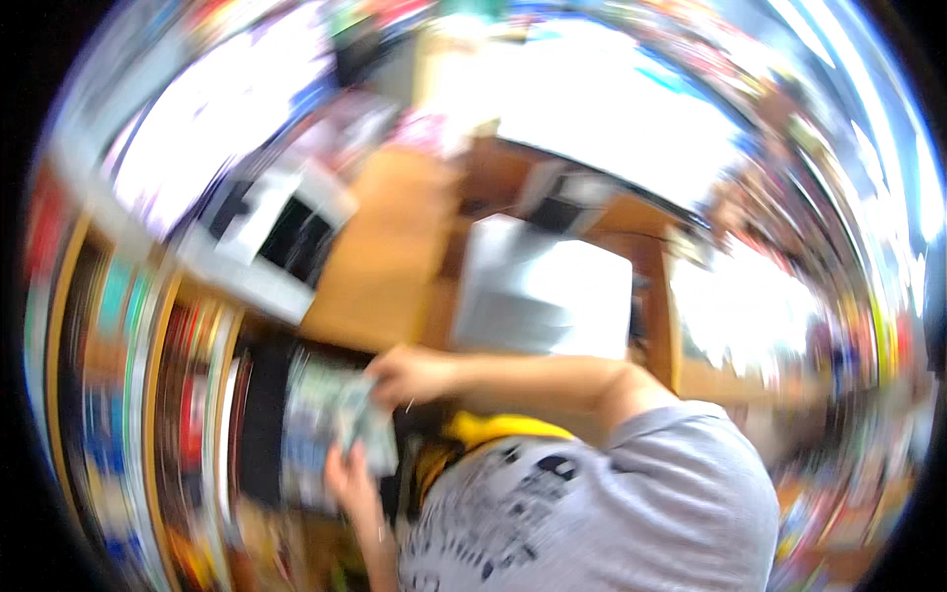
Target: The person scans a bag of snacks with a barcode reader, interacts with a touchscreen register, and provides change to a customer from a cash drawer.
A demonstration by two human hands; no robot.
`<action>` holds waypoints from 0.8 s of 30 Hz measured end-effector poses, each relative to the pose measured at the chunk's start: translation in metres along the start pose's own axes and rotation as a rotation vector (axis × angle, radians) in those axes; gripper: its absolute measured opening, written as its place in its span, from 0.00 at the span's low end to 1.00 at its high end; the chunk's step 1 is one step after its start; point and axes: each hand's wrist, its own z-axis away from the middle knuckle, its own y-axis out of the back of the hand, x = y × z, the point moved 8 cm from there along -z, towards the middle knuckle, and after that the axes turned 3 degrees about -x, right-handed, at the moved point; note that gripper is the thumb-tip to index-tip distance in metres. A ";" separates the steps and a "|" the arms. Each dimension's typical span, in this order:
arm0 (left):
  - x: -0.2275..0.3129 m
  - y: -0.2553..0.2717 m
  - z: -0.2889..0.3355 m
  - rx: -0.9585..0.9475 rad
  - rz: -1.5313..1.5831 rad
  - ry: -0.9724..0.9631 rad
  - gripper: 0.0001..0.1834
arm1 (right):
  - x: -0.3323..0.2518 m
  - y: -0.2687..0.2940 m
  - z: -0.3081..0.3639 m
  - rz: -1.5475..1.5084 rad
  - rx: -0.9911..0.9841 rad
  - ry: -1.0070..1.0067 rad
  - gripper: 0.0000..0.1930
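Note:
Motion blurs the whole view. My right hand (409,375), its arm stretched across to the left, has its fingers pinched on the upper edge of some pale green paper slips (367,409). Lower down, my left hand (353,479) is closed on the same slips from below. What is printed on them is too smeared to read. Beneath both hands lies a flat, whitish-green patterned thing (301,434), its kind unclear, against a black surface (261,424) at its left.
Left stand shelves (148,395) packed with books. Ahead are a brown wooden counter (390,247), a silver-white box-shaped thing (543,286) and a grey device with a black panel (296,232). A bright white surface (612,99) lies farther off; more shelves (858,345) line the right.

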 end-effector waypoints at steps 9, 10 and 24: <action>0.022 -0.047 -0.067 -0.131 -0.221 -0.118 0.13 | 0.017 0.055 0.029 -0.013 0.237 0.121 0.09; 0.024 -0.049 -0.067 -0.149 -0.183 -0.113 0.14 | 0.022 0.058 0.028 0.007 0.270 0.118 0.08; -0.003 0.018 -0.026 -0.011 -0.177 0.043 0.10 | 0.131 0.209 0.009 -0.315 0.855 -0.205 0.11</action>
